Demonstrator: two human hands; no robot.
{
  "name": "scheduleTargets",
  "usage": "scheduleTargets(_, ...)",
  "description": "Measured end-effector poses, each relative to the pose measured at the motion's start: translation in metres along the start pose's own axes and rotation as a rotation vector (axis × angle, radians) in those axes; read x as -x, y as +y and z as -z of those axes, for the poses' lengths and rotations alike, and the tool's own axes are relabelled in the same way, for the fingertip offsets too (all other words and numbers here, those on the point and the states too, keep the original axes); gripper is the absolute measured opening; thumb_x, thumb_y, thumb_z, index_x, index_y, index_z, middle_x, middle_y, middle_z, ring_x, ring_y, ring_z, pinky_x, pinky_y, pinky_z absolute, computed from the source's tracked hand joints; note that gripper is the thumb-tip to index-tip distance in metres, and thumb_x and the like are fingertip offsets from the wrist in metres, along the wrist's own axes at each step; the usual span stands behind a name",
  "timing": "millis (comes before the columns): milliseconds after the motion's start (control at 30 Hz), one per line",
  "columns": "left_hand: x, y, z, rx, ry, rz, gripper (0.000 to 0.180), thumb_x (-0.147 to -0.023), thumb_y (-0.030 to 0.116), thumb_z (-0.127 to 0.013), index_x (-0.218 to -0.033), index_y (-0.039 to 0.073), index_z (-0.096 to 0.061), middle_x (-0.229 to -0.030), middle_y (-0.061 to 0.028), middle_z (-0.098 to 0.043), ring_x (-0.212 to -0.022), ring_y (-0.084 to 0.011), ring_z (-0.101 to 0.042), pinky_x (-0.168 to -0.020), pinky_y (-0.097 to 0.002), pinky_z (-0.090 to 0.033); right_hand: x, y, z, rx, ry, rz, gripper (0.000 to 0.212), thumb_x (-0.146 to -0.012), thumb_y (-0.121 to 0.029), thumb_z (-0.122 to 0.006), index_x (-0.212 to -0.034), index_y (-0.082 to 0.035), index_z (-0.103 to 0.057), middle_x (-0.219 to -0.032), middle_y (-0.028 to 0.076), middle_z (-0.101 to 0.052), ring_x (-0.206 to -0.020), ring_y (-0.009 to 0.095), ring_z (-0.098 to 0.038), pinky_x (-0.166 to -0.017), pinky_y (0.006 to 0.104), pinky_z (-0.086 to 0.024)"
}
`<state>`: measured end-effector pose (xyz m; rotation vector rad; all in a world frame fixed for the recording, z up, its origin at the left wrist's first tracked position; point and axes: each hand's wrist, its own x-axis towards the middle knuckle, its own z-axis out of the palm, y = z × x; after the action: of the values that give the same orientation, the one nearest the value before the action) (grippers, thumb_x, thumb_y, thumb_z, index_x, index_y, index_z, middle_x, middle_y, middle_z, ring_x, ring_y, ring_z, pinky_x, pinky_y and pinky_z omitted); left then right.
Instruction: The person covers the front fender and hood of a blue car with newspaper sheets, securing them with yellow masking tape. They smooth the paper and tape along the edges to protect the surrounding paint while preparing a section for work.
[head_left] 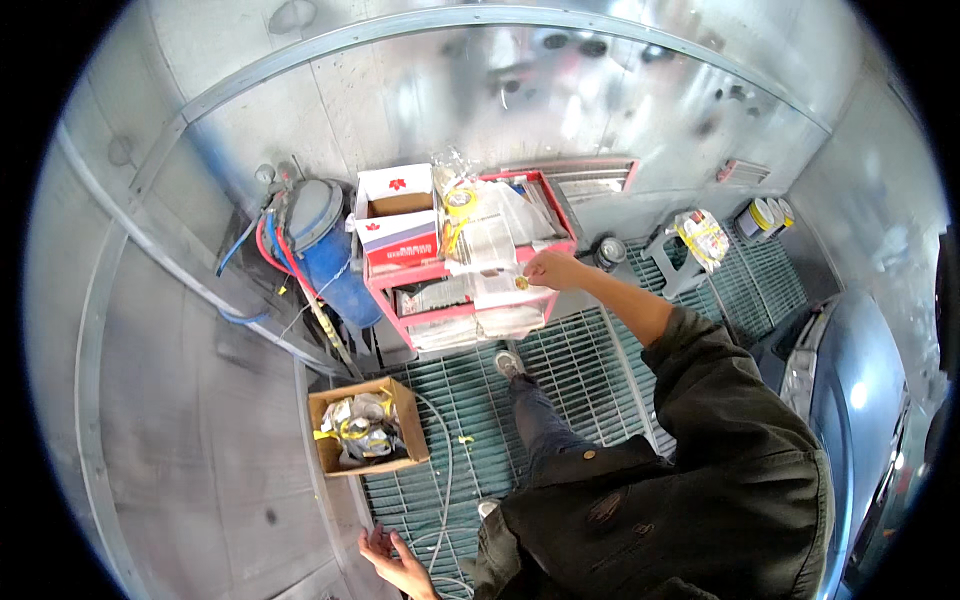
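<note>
My right hand (552, 270) reaches to the front right edge of a red cart (470, 267). Its fingers are closed beside a small round yellow piece (521, 283) and a hanging sheet of newspaper (492, 290); what they hold is too small to make out. On the cart's top lie more printed sheets (490, 225) and a yellow tape roll (460, 201). Low at the front, my left hand (393, 563) hangs with its fingers apart, holding nothing.
An open red-and-white carton (398, 240) stands on the cart's left. A blue pressure tank (335, 265) with hoses is beside it. On the grating (570, 370) are a cardboard box of scraps (412, 425), a hose (446, 470) and a grey stool (672, 268). A blue car panel (860, 390) curves at right.
</note>
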<state>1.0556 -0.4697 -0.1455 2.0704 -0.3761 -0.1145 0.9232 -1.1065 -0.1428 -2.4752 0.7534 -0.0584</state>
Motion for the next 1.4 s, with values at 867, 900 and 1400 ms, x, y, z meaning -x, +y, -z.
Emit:
scheduleTargets(867, -0.267, 0.225, -0.417, 0.353, -0.545, 0.194, 0.037, -0.086, 0.007, -0.077, -0.12, -0.003, -0.064, -0.103, -0.0128, -0.073, -0.093, -0.0192, -0.071, -0.086, -0.0305, -0.055, -0.35, 0.062, 0.119, -1.13, -0.065, -0.17, 0.028, -0.092, -0.024, -0.064, -0.096, 0.002, -0.074, -0.096, 0.012, -0.073, -0.083, 0.017, -0.067, -0.079, 0.029, -0.053)
scheduleTargets(900, -0.282, 0.224, -0.441, 0.333, -0.595, 0.19, 0.055, -0.083, 0.007, -0.08, -0.131, -0.001, -0.055, -0.116, -0.0145, -0.068, -0.103, -0.0215, -0.068, -0.09, -0.032, -0.054, -0.338, 0.047, 0.138, -1.268, -0.098, -0.163, 0.027, -0.094, -0.022, -0.062, -0.103, 0.002, -0.072, -0.102, 0.013, -0.073, -0.091, 0.019, -0.068, -0.085, 0.0308, -0.054)
scheduleTargets(1400, -0.375, 0.32, -0.524, 1.223, -0.878, 0.035, 0.137, -0.061, 0.002, -0.091, -0.162, 0.022, -0.001, -0.159, -0.0095, -0.03, -0.141, -0.0291, -0.04, -0.11, -0.0458, -0.044, -0.216, -0.031, 0.231, -1.802, -0.393, -0.32, 0.039, -0.097, -0.025, -0.061, -0.129, -0.004, -0.053, -0.131, 0.018, -0.056, -0.12, 0.036, -0.055, -0.109, 0.0588, -0.04)
